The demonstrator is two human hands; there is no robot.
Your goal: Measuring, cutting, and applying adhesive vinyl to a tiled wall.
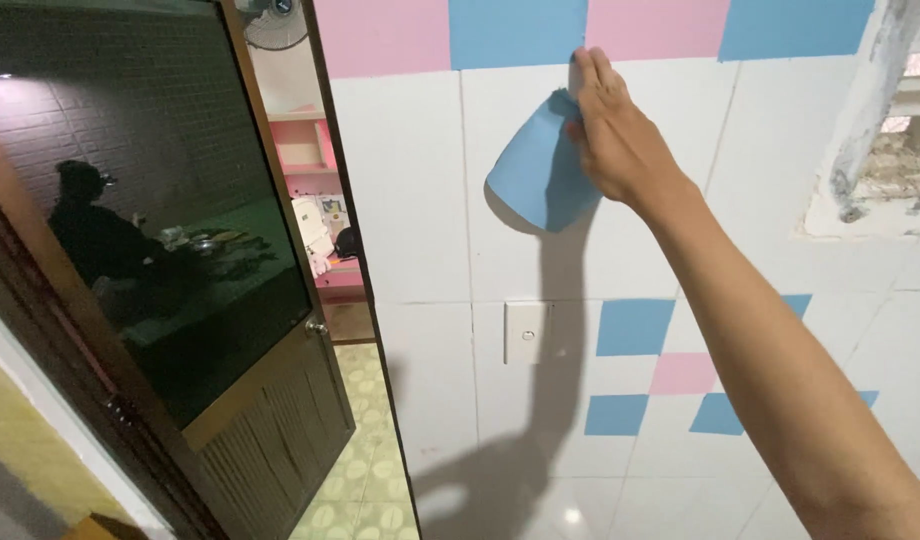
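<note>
One hand in view: the right hand (608,125), arm stretched up to the white tiled wall (410,200), fingers flat, pressing the top edge of a blue sheet (538,175) just under the row of pink and blue squares (656,28). The sheet curls loose below. Step judged: fixing the sheet to the wall; smoothing downward seems called for. Left hand not seen. Lower: light switch (526,332), more coloured squares (635,326). Left: open door (180,250) with dark glass.
</note>
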